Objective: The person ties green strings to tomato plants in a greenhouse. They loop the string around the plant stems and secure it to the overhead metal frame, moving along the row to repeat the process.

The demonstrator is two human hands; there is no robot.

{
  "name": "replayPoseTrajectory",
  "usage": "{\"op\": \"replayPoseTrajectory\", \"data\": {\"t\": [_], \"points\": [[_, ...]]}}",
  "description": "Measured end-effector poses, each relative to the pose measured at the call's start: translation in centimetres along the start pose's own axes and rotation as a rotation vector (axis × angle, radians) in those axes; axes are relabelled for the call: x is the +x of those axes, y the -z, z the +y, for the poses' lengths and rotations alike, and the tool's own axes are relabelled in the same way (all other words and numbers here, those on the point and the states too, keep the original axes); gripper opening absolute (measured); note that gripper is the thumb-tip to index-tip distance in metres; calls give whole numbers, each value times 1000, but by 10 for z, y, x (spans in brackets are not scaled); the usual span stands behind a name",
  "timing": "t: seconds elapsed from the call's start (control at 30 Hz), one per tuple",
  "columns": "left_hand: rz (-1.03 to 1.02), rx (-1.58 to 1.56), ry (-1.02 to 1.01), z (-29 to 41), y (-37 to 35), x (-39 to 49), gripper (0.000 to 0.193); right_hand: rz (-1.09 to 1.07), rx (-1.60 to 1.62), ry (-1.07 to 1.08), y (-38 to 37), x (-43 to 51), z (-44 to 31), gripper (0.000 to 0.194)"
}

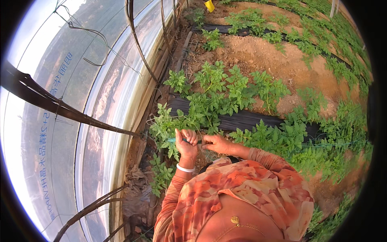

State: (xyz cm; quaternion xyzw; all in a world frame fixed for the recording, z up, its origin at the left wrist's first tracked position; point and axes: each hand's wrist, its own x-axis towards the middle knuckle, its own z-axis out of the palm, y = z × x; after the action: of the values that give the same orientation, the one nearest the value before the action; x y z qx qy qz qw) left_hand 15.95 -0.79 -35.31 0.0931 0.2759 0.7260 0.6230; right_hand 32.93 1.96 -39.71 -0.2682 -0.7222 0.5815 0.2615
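Note:
My left hand (186,141), with a white bracelet at its wrist, is closed around a bundle of blue-green twine (171,140), whose end sticks out on the left. Close beside it on the right, my right hand (215,143) has its thumb and fingers pinched together near the same bundle; whether strands lie between them cannot be made out. Both hands are in front of my body, at the near edge of leafy green plants (169,121) that look like tomato plants. A thin pale stem or string arcs over the leaves just above the left hand.
Clear plastic greenhouse film (99,103) with dark bent poles (90,120) stands on the left. Black plastic mulch (239,121) runs under the plant row. More twine (335,144) stretches through plants at right. Bare soil (260,57) lies between rows. A yellow object (209,5) is at the top.

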Motion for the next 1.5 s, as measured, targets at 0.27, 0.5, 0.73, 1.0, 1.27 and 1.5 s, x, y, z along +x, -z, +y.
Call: {"op": "replayPoseTrajectory", "data": {"t": [0.27, 0.5, 0.73, 1.0, 1.27, 1.5], "points": [[202, 202, -48, 20, 66, -6, 54, 644, 386, -109, 75, -4, 52, 14], [423, 257, 45, 4, 136, -20, 49, 131, -337, -653, 104, -49, 89, 29], [517, 278, 54, 3, 154, -34, 48, -73, -169, -989, 130, -52, 146, 29], [578, 317, 31, 13, 167, -37, 50, 1289, 8, -20, 463, 69, -59, 74], [516, 325, 169, -13, 186, -44, 52, 672, -44, -221, 317, 53, -58, 32], [454, 826, 359, -27, 165, -47, 52, -232, -223, -496, 112, -62, 116, 30]]}}
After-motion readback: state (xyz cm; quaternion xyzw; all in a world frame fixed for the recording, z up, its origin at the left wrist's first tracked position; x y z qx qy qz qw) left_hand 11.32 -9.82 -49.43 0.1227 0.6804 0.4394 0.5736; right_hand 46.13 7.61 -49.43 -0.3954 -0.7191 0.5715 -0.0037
